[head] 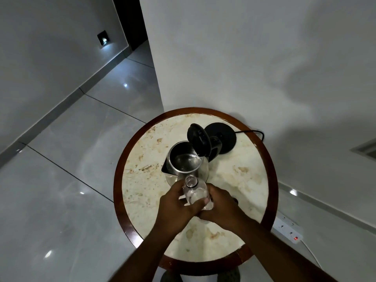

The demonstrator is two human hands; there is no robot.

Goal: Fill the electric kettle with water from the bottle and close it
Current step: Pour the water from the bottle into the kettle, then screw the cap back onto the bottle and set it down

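A steel electric kettle (184, 162) stands on the round table, its black lid (199, 139) swung up and open, the inside showing. Just in front of it I hold a clear plastic bottle (193, 189) with no cap on its mouth, which points up toward the kettle. My left hand (176, 206) wraps the bottle from the left and my right hand (220, 205) grips it from the right, fingers overlapping near its base. The bottle's lower part is hidden by my hands.
The kettle's black power base (223, 137) sits behind the kettle, its cord running off the right edge. The marble-topped round table (244, 180) has a wooden rim (118, 180) and stands against a white wall. A white power strip (289, 231) lies on the tiled floor at right.
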